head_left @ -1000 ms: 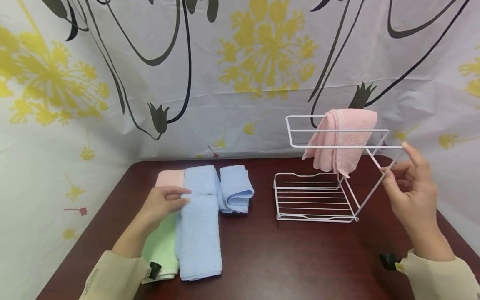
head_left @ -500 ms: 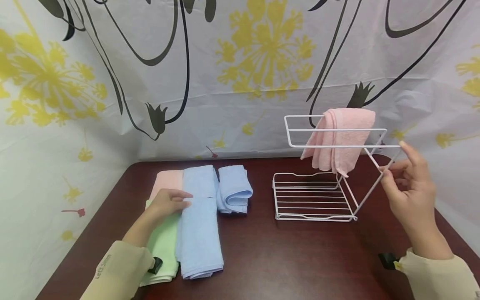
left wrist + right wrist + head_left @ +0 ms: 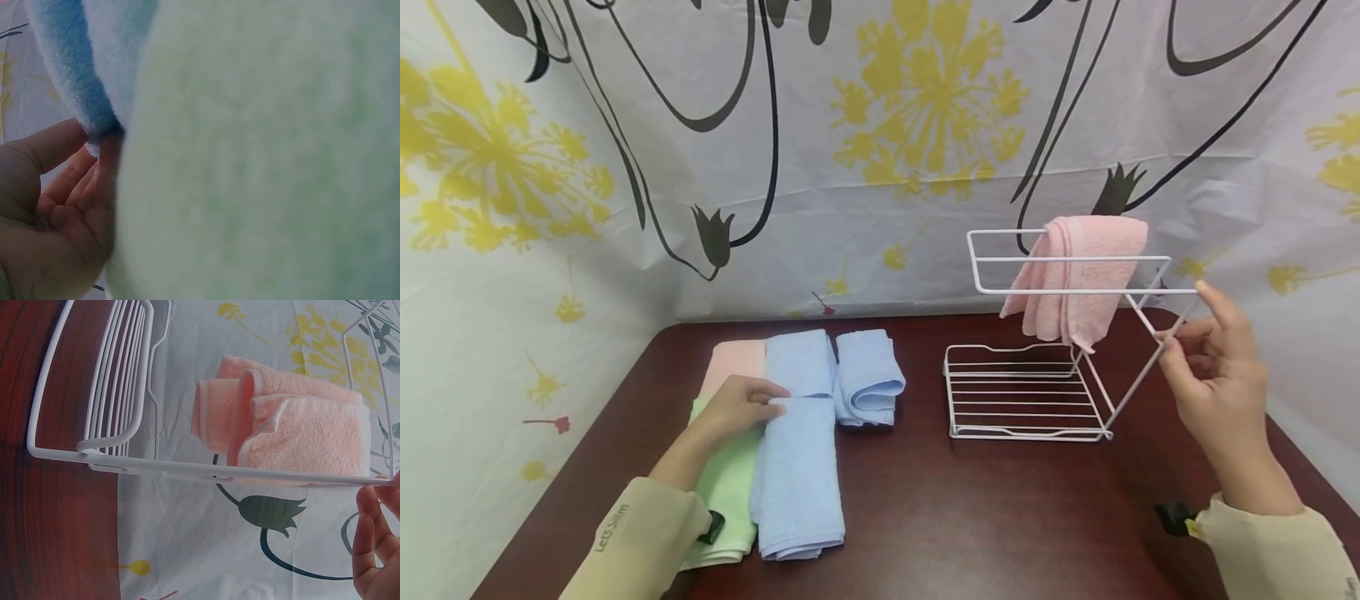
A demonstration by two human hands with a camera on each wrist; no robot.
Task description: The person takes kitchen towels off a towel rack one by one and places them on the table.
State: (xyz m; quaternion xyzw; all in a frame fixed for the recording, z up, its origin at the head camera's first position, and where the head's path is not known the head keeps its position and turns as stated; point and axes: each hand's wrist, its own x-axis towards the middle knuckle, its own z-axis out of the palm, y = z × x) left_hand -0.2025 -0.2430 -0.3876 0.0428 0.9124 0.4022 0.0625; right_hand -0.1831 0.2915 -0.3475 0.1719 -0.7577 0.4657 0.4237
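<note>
On the left, my left hand (image 3: 736, 410) pinches the upper left edge of a folded light blue towel (image 3: 801, 483). In the left wrist view, the thumb and fingers (image 3: 59, 140) close on the blue towel's edge (image 3: 65, 62), while a blurred green towel (image 3: 262, 150) fills the right side. My right hand (image 3: 1221, 383) grips the upper right side of a white wire rack (image 3: 1127, 419), thumb and fingertips on its slanted bar. A pink towel (image 3: 1093, 275) hangs over the rack's back top rail; the right wrist view also has this pink towel (image 3: 306, 437).
A green towel (image 3: 726, 500) lies under my left forearm, beside a pink one (image 3: 739, 360). Behind the pinched towel lie another folded blue towel (image 3: 799, 362) and a rolled-looking blue towel (image 3: 868, 375). All rest on a dark red-brown table (image 3: 970, 517) before a patterned curtain (image 3: 790, 167).
My left hand has moved slightly right, and the pinched blue towel's upper edge sits a little nearer to me. The right hand keeps its grip on the rack; the view has shifted slightly.
</note>
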